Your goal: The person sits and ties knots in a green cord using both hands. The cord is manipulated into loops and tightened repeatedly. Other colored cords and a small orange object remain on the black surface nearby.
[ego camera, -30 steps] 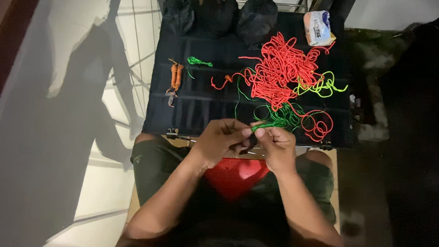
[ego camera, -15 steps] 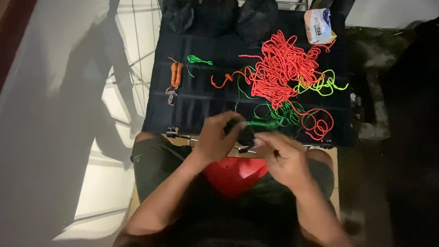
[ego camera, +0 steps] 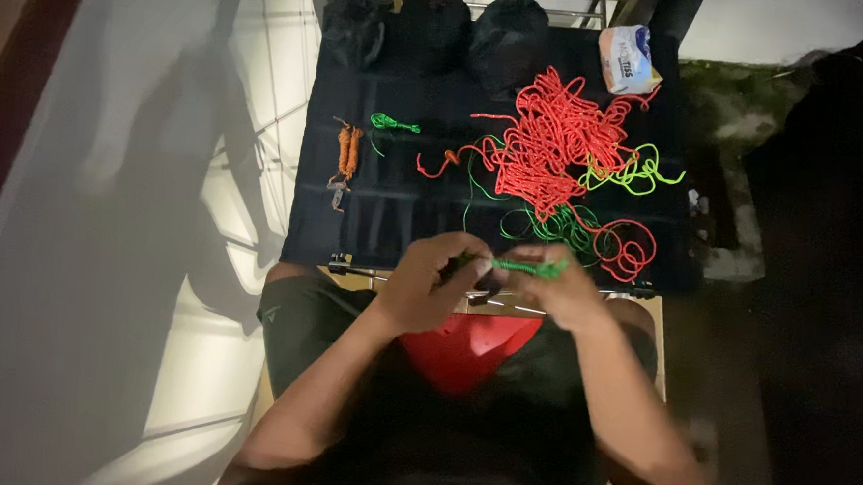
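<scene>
My left hand (ego camera: 429, 282) and my right hand (ego camera: 550, 286) meet at the near edge of a black cloth-covered table (ego camera: 394, 206). Between them stretches a short length of green cord (ego camera: 529, 268), pinched by both hands. It trails from a loose green cord tangle (ego camera: 550, 227) on the cloth just beyond my right hand. A big heap of red cord (ego camera: 547, 145) lies further back, with a yellow-green cord (ego camera: 637, 173) at its right side.
A finished orange braided piece (ego camera: 346, 152) and a small green knotted piece (ego camera: 393, 123) lie at the table's left. Dark bags (ego camera: 433, 21) and a white packet (ego camera: 628, 58) sit at the far edge. A pale tiled floor (ego camera: 106, 255) is on the left.
My hands drifted slightly right and apart, and the green cord is now pulled out straight between them.
</scene>
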